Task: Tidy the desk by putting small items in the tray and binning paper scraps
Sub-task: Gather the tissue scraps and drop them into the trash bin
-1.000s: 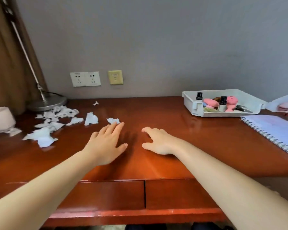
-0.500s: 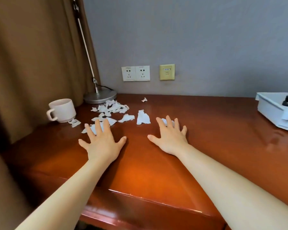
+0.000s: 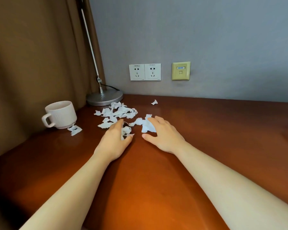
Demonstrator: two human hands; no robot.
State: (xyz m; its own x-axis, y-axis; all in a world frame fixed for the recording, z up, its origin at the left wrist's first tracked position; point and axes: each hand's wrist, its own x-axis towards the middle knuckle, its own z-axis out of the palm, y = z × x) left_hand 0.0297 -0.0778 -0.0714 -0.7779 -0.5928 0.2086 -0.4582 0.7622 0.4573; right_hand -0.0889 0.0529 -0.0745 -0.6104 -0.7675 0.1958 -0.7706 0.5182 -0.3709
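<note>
White paper scraps [image 3: 118, 112] lay heaped at centre frame on the reddish wooden desk [image 3: 206, 130], just below the lamp base [image 3: 104, 97]. Left hand [image 3: 114, 141] was curled, fingers and thumb bunched round a few scraps at the heap's lower edge. Right hand [image 3: 165, 136] was spread, fingers resting on a larger scrap [image 3: 146, 127]. Ribbed white mug [image 3: 60, 114] stood at left, one scrap touching its foot.
</note>
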